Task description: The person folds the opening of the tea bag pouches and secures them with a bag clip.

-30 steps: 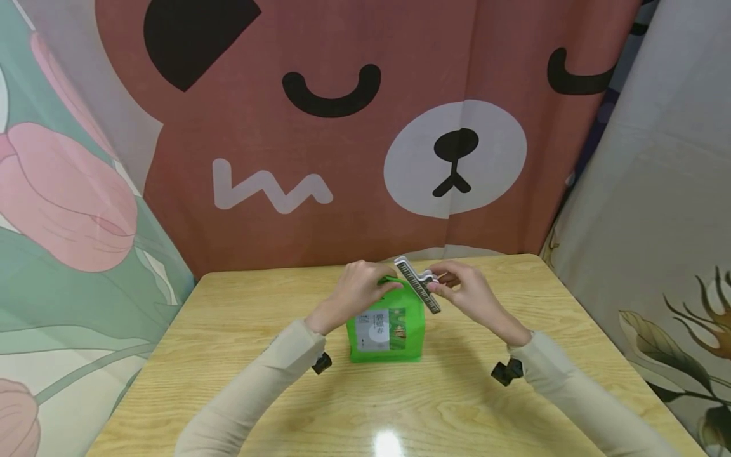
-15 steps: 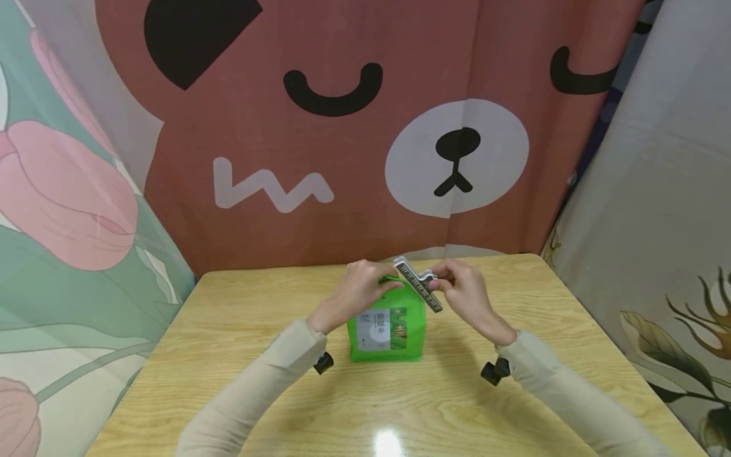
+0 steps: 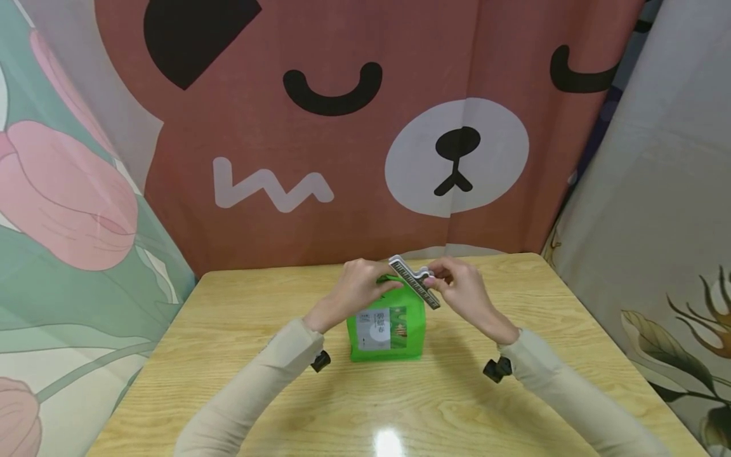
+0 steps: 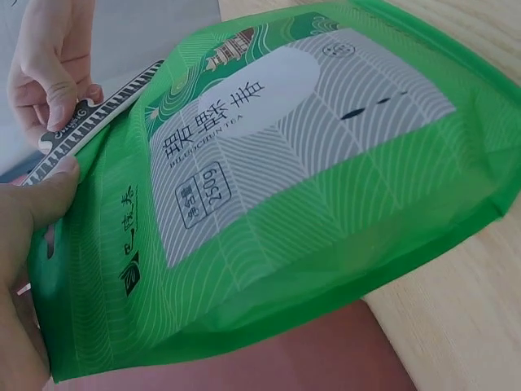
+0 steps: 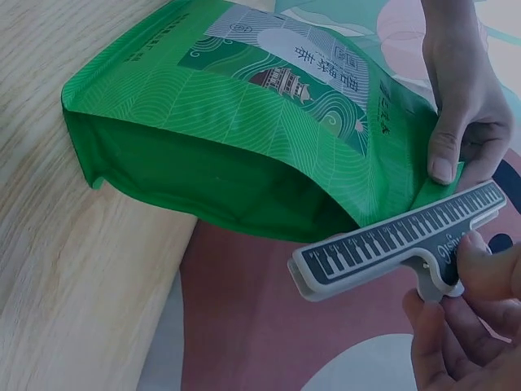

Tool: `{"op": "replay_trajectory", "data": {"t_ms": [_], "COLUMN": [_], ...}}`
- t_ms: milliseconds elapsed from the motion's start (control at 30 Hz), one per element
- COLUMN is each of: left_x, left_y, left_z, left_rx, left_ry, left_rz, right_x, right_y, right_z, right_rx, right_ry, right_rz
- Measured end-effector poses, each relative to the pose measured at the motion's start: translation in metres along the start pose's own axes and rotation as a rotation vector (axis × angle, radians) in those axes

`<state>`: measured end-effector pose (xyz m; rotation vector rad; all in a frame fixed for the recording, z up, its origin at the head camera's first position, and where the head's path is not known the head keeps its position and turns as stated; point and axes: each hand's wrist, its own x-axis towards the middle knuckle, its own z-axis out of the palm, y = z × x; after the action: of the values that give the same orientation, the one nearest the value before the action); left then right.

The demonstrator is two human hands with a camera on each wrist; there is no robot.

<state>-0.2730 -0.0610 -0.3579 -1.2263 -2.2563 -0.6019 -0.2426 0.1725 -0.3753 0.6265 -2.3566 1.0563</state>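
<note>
A green tea bag (image 3: 381, 330) with a grey label stands upright on the table. My left hand (image 3: 358, 287) pinches its top edge between thumb and fingers. In the right hand (image 3: 464, 291) is a long bag clip (image 3: 414, 283) with dark and white stripes, held by its handle. The clip slants across the bag's top right corner in the head view. The right wrist view has the clip (image 5: 399, 240) along the bag's top edge, close to the left thumb. Whether its jaws have the bag between them I cannot tell.
The wooden table (image 3: 377, 400) carries the bag near its back edge. Behind it hangs a curtain (image 3: 342, 146) with a bear print, and patterned cloths hang at both sides. A small black camera (image 3: 497, 369) is worn at the right wrist, another at the left.
The right hand has moved slightly left with the clip, whose body now sits a little higher and further over the bag's top. The left hand and bag have hardly moved.
</note>
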Motion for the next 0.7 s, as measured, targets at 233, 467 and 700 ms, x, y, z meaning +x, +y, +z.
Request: {"op": "replay_trajectory", "data": {"t_ms": [233,467,700], "left_x": [-0.006,-0.011,-0.011], "left_y": [-0.005,-0.006,-0.006], "left_z": [-0.008,-0.01,-0.006], "left_rx": [0.05,0.007,0.0], "left_ry": [0.033,0.028,0.048], "left_rz": [-0.01,-0.029,-0.032], "right_x": [-0.003,-0.004,-0.004], "right_y": [0.001,0.005,0.001], "right_z": [-0.003,-0.001,0.002], "right_rx": [0.067,0.11,0.047], "right_ry": [-0.076,-0.056,0.049], "right_rz": [0.045,0.047,0.003]}}
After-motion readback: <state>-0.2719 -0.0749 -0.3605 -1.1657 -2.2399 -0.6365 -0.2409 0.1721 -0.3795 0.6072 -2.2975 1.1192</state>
